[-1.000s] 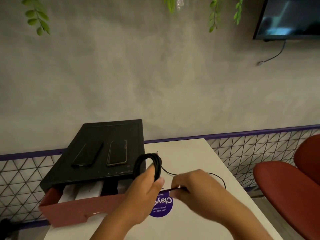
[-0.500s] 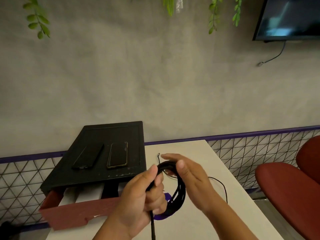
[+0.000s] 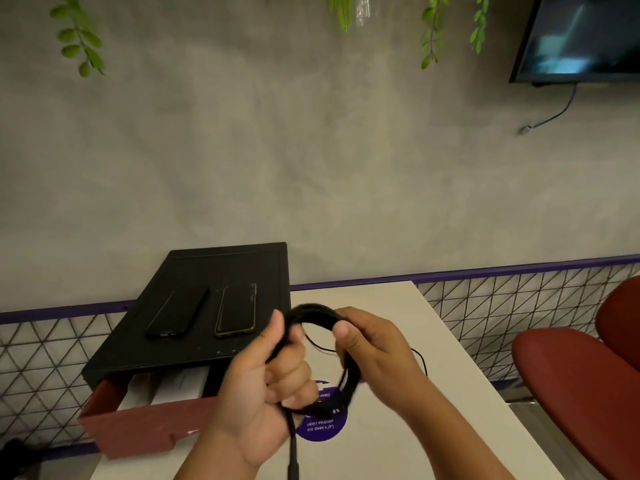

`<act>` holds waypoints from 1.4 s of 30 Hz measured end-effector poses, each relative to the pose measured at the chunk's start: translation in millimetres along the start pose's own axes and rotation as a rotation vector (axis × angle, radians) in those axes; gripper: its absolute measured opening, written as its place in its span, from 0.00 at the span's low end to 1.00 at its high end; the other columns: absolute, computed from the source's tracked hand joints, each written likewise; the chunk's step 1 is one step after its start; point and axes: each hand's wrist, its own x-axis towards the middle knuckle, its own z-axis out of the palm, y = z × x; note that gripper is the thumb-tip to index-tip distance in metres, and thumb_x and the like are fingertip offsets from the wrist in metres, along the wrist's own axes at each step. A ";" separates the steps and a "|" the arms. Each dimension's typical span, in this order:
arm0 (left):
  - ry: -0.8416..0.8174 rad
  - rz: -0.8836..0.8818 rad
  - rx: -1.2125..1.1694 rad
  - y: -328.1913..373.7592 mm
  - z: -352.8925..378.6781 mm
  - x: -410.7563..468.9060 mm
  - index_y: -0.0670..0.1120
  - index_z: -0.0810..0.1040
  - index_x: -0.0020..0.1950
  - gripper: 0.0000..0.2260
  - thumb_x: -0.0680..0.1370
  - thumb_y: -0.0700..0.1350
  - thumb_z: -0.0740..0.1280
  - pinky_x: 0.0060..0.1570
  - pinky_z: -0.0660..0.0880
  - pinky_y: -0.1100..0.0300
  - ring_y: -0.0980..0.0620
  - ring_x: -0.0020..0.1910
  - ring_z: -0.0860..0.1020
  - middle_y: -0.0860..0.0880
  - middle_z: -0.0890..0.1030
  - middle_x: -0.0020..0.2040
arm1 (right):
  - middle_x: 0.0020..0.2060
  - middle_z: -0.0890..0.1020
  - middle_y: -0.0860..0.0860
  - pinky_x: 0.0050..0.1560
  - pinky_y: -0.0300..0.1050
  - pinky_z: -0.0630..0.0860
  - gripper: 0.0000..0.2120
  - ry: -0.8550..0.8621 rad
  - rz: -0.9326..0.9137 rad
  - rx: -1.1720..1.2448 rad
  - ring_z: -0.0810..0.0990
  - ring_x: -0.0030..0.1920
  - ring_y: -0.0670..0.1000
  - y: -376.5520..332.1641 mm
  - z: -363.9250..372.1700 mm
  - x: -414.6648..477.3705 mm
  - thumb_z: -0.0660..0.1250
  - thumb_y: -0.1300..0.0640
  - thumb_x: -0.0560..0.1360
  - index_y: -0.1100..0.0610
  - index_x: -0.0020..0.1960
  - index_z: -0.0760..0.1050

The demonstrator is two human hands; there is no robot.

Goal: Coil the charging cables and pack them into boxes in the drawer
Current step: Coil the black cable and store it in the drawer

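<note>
From the head view, a black cabinet (image 3: 194, 306) is sitting on the left part of the white table (image 3: 398, 427), against the grey wall, and 2 dark phones (image 3: 178, 313) are lying side by side on its top. Below it, the red drawer (image 3: 138, 424) is standing pulled out, with 2 white boxes (image 3: 176, 388) showing inside. 1 purple round sticker (image 3: 323, 426) is lying on the table under the hands. 1 red chair (image 3: 581, 386) is crowding the table's right edge; the middle and far tabletop are lying open.

The left hand (image 3: 263, 389) is gripping 1 black coiled cable (image 3: 322, 358) with its fingers curled shut around the loops, a loose end hanging below. The right hand (image 3: 374, 351) is pinching the coil's top and right side. A thin strand is trailing across the table behind.
</note>
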 end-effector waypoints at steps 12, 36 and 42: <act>-0.086 0.332 0.139 47.0 -20.6 -9.0 0.33 0.39 0.69 0.23 0.83 0.50 0.35 0.51 0.64 0.54 0.46 0.42 0.69 0.40 0.74 0.48 | 0.51 0.83 0.47 0.48 0.38 0.73 0.12 -0.171 0.217 -0.737 0.79 0.50 0.46 52.9 -9.4 -32.3 0.60 0.52 0.78 0.45 0.61 0.75; 0.091 -0.202 1.046 -44.2 -28.2 -5.2 0.49 0.74 0.51 0.22 0.68 0.65 0.64 0.29 0.63 0.67 0.61 0.26 0.67 0.55 0.69 0.28 | 0.40 0.82 0.47 0.32 0.28 0.61 0.10 -0.158 -0.039 -0.775 0.71 0.35 0.42 9.9 -10.1 -31.8 0.63 0.44 0.72 0.49 0.45 0.78; 0.072 -0.170 0.844 -33.7 -4.0 -2.7 0.51 0.80 0.31 0.17 0.71 0.58 0.58 0.25 0.51 0.63 0.56 0.23 0.55 0.51 0.61 0.24 | 0.31 0.72 0.37 0.37 0.28 0.66 0.23 0.054 -0.065 -0.589 0.72 0.34 0.39 17.0 -16.1 -23.9 0.52 0.29 0.67 0.44 0.46 0.72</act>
